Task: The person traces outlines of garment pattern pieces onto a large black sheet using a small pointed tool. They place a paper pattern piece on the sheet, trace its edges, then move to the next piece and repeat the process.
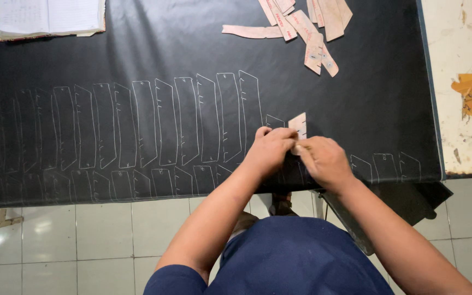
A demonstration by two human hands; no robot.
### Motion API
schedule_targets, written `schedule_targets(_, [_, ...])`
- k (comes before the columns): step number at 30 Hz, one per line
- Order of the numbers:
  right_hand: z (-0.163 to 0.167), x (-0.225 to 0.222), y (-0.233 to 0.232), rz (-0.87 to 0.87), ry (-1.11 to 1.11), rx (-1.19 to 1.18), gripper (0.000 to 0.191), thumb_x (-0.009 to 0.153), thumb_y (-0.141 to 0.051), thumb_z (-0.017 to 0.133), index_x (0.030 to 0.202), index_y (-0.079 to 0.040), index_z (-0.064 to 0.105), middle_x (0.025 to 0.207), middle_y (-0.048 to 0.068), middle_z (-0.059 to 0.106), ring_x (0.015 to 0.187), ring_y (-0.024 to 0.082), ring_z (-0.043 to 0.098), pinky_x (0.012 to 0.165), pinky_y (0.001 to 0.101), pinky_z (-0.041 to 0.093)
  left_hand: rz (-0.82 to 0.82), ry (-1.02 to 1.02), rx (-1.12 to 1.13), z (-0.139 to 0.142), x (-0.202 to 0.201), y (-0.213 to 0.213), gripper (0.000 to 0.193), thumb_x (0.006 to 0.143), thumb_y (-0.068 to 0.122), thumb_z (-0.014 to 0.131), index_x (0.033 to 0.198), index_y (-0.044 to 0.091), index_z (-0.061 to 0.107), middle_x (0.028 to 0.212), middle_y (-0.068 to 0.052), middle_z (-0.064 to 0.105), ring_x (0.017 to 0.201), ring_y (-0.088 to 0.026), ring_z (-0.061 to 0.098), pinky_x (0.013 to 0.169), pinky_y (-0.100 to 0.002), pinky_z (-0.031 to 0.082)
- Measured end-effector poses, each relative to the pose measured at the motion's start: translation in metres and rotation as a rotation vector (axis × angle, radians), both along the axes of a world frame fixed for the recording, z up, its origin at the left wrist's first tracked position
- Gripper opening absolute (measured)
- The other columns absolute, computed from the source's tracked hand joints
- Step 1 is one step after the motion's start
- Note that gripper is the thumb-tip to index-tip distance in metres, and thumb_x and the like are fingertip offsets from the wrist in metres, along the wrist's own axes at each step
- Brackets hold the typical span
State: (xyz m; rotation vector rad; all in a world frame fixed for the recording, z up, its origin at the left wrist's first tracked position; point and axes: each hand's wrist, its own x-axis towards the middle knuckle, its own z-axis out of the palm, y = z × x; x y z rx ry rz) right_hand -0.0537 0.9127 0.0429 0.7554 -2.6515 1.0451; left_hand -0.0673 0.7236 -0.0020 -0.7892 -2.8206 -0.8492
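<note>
Black sheet material (pixel 356 109) covers the surface, and many narrow shapes are drawn on it in white lines (pixel 165 123). Both hands meet near the front edge, at about 5 o'clock from the middle of the sheet. The left hand (pixel 271 148) presses down with bent fingers on a small tan cardboard template (pixel 299 124), whose upper corner shows just above the knuckles. The right hand (pixel 326 159) touches the left one and its fingers are curled closed, perhaps around a thin marking tool, but I cannot tell, because the tool is hidden.

To do this tracing well, I judge that the template must lie flat and must not slide, its edge close beside the last drawn outline, while the marking goes around it in one steady line.

At 12 to 1 o'clock a loose pile of other tan templates (pixel 301 27) lies well apart from the hands. An open notebook (pixel 50 19) rests at 11 o'clock. At 3 o'clock the worn white edge of the surface (pixel 454 82) is bare. Small outlines (pixel 383 166) already stand to the right of the hands, so free space there is little. White floor tiles (pixel 55 240) are below.
</note>
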Motion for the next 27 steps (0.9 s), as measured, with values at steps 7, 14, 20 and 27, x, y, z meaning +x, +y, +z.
schedule_targets(7, [-0.002, -0.02, 0.011, -0.161, -0.175, -0.142, 0.015, 0.1, -0.014, 0.065, 0.104, -0.002, 0.073, 0.101, 0.014, 0.074, 0.09, 0.029, 0.073, 0.079, 0.0352, 0.056, -0.007, 0.217, -0.185, 0.01, 0.037, 0.015, 0.02, 0.089, 0.016, 0.059, 0.102, 0.006, 0.071, 0.13, -0.005, 0.062, 0.097, -0.02, 0.058, 0.081, -0.036, 0.043])
schedule_targets(14, [-0.008, -0.026, 0.011, -0.128, -0.164, -0.091, 0.014, 0.1, -0.015, 0.065, 0.103, -0.003, 0.074, 0.1, 0.013, 0.074, 0.089, 0.03, 0.072, 0.079, 0.0363, 0.055, 0.018, 0.228, -0.208, 0.011, 0.036, 0.011, 0.031, 0.088, 0.015, 0.057, 0.113, 0.003, 0.071, 0.129, -0.002, 0.062, 0.094, -0.018, 0.057, 0.078, -0.035, 0.043])
schedule_targets(20, [-0.009, -0.031, 0.01, 0.05, -0.082, -0.057, 0.013, 0.098, -0.013, 0.065, 0.103, -0.003, 0.072, 0.095, 0.012, 0.071, 0.088, 0.031, 0.07, 0.08, 0.0383, 0.054, 0.037, 0.193, -0.207, 0.017, 0.037, 0.015, 0.026, 0.086, 0.014, 0.058, 0.108, 0.005, 0.07, 0.134, -0.003, 0.061, 0.095, -0.019, 0.057, 0.078, -0.036, 0.042])
schedule_targets(27, [-0.019, -0.034, 0.038, -0.132, -0.43, -0.126, 0.019, 0.101, -0.012, 0.056, 0.109, -0.003, 0.069, 0.1, 0.013, 0.068, 0.08, 0.028, 0.071, 0.077, 0.0361, 0.055, 0.149, 0.063, -0.074, 0.006, 0.036, 0.026, 0.036, 0.078, 0.005, 0.06, 0.112, 0.009, 0.071, 0.124, -0.002, 0.067, 0.103, -0.023, 0.061, 0.086, -0.038, 0.047])
